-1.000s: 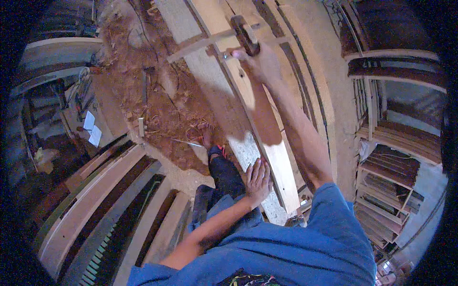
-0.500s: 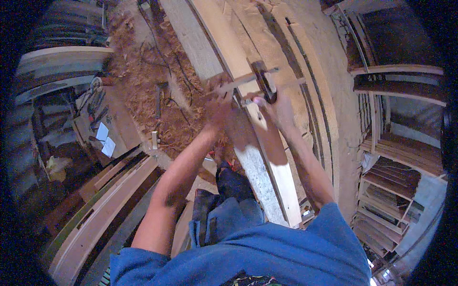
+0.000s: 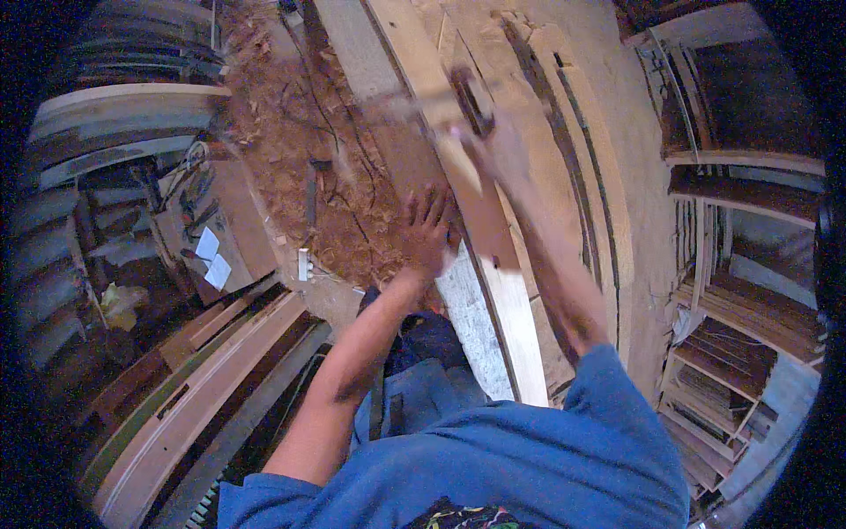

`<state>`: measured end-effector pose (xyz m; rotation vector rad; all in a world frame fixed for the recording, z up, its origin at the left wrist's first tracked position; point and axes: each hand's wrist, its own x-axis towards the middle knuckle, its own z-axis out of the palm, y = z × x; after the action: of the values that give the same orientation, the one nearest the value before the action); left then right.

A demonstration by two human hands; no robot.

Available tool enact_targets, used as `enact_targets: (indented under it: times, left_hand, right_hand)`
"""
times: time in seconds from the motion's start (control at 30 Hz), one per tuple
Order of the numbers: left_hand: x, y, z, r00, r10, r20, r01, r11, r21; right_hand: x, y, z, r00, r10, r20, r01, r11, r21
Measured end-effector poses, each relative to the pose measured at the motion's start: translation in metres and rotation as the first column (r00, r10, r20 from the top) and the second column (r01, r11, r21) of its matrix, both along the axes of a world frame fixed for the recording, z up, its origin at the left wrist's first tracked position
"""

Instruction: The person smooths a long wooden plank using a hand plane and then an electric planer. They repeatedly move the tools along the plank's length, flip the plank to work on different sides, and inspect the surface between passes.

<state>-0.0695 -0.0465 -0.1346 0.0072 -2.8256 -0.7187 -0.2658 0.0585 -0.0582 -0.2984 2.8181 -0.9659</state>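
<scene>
My left hand (image 3: 427, 236) is open, its fingers spread over the greyish plank (image 3: 473, 309); whether it presses on the plank cannot be told. Beside that plank runs a long pale board (image 3: 520, 317), stretching away from my body. Farther up the board, my right hand (image 3: 490, 139) is closed and smeared by motion. It grips a dark wooden tool (image 3: 471, 99) with a gap in its middle and a thin bar across it. The tool's exact kind is too blurred to make out. My arms' shadow darkens part of the board.
Reddish shavings (image 3: 282, 167) cover the ground at left, with a dark hammer-like tool (image 3: 312, 189) and cords among them. Long planks (image 3: 203, 397) are stacked at lower left. Wide slabs with dark slots (image 3: 573, 159) lie to the right, before wooden shelving (image 3: 749, 273).
My right hand has moved away from my body along the board with the dark tool. My left hand has come off the tool's bar and drawn back toward me, fingers now spread.
</scene>
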Motion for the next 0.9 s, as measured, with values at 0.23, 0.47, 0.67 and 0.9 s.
enact_targets:
  times: [0.23, 0.47, 0.67, 0.9]
  left_hand:
    - [-0.003, 0.003, -0.003, 0.990, 0.078, -0.117, -0.083, 0.996, -0.040]
    - [0.000, -0.005, -0.006, 0.982, -0.091, 0.166, 0.077, 0.993, 0.094]
    - [-0.015, -0.040, 0.014, 0.931, -0.312, 0.189, 0.277, 0.942, 0.188]
    - [-0.226, -0.188, 0.011, 0.987, 0.068, 0.146, -0.132, 0.859, 0.494]
  right_hand:
    - [0.143, 0.109, 0.000, 0.983, -0.054, 0.175, 0.049, 0.998, 0.033]
    - [-0.076, -0.061, -0.012, 0.996, -0.079, 0.034, 0.075, 0.992, 0.104]
    - [-0.189, -0.146, -0.010, 0.998, -0.051, 0.019, 0.047, 0.979, 0.198]
    - [-0.188, -0.148, -0.002, 0.997, -0.072, 0.023, 0.068, 0.985, 0.157]
